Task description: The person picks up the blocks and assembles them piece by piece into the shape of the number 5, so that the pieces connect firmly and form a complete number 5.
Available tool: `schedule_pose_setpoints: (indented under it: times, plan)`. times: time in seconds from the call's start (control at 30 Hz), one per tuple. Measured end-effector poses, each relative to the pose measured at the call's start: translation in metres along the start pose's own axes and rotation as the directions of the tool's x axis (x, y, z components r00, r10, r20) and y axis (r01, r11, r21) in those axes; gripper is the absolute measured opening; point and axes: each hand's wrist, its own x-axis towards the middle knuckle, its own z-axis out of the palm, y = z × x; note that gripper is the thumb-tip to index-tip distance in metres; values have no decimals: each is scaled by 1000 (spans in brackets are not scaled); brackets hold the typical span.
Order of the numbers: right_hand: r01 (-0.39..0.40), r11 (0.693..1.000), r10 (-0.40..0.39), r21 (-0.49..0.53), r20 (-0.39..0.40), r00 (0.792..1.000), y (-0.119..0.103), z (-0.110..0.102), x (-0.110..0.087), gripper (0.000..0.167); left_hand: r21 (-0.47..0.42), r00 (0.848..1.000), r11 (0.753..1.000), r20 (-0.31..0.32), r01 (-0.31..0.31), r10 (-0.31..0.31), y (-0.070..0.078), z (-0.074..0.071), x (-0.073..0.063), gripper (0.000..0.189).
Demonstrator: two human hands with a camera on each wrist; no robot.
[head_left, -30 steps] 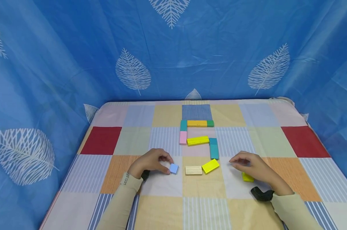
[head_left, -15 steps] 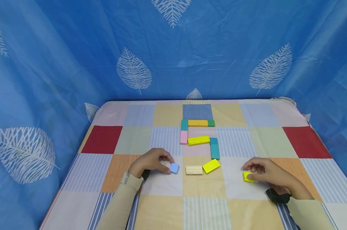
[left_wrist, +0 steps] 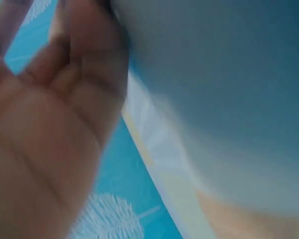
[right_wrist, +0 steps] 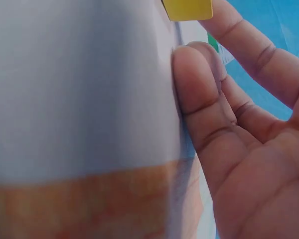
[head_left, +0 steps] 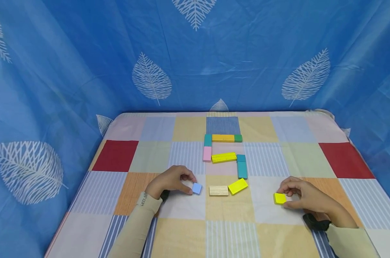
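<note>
My left hand (head_left: pixel 173 181) pinches a small light-blue wooden block (head_left: pixel 197 188) by its left side, thumb at the near corner and a fingertip at the far one. On the right, my right hand (head_left: pixel 302 195) holds a small yellow block (head_left: pixel 280 199) at its right edge between thumb and fingers. The right wrist view shows part of that yellow block (right_wrist: pixel 189 9) against a fingertip, with other fingers curled below it. In the left wrist view my left hand (left_wrist: pixel 50 109) fills the left side, and the blue block is hidden.
Between the hands lie a striped beige block (head_left: pixel 219 191) and a tilted yellow block (head_left: pixel 238 186). Beyond them, teal blocks (head_left: pixel 242 167), a long yellow piece (head_left: pixel 224 157), a pink block (head_left: pixel 207 154), an orange block (head_left: pixel 223 138) and a green block (head_left: pixel 238 138) form a winding line.
My right hand has moved right and toward me, from beyond the small yellow block to its right edge. The left hand stays at the blue block.
</note>
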Motion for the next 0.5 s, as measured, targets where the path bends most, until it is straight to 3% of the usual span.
schedule_pose_setpoints:
  times: [0.5]
  plan:
    - [-30, 999, 30, -25, -25, 999, -1, 3, 0, 32, 70, 1000, 998, -25, -3, 5, 19, 8, 0, 27]
